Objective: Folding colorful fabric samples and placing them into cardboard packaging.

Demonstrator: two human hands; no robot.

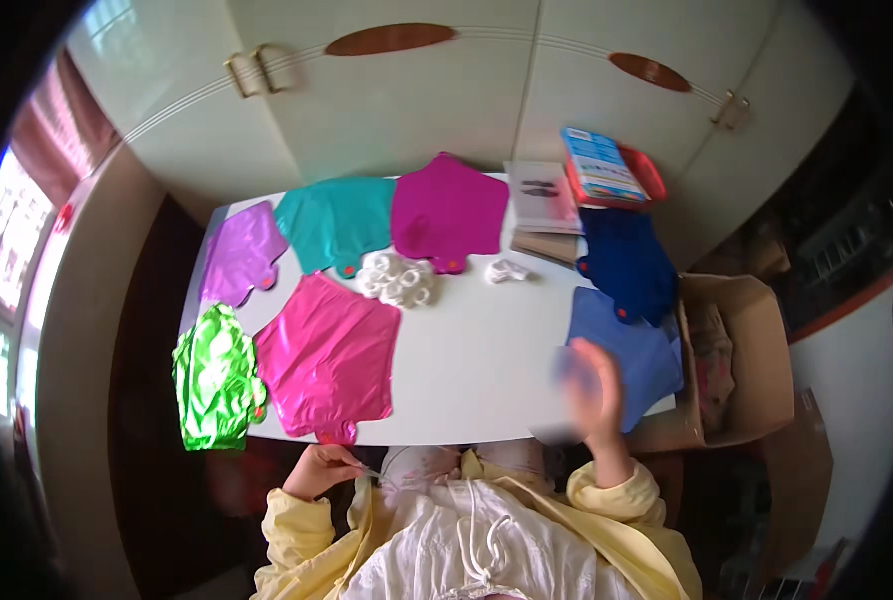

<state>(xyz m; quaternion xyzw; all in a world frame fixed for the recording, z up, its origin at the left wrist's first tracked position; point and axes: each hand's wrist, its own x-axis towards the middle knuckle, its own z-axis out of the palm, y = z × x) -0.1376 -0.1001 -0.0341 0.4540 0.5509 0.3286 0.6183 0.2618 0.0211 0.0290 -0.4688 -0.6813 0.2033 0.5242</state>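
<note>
My left hand (pixel 323 469) sits just below the near edge of the white table (pixel 477 360), fingers pinched on a thin clear strip that runs toward my chest. It lies under the tail of a flat pink foil balloon (pixel 329 355). My right hand (pixel 594 388) is raised over the table's near right part, blurred by motion, fingers apart, holding nothing I can make out. It hovers beside a light blue foil balloon (pixel 632 352).
Flat foil balloons lie about the table: green (pixel 214 378), purple (pixel 241 252), teal (pixel 335 220), magenta (pixel 447 210), dark blue (pixel 627 262). A pile of white rings (pixel 399 279) sits mid-table. Booklets and a red tray (pixel 607 170) are at the back; an open cardboard box (pixel 732 360) stands right.
</note>
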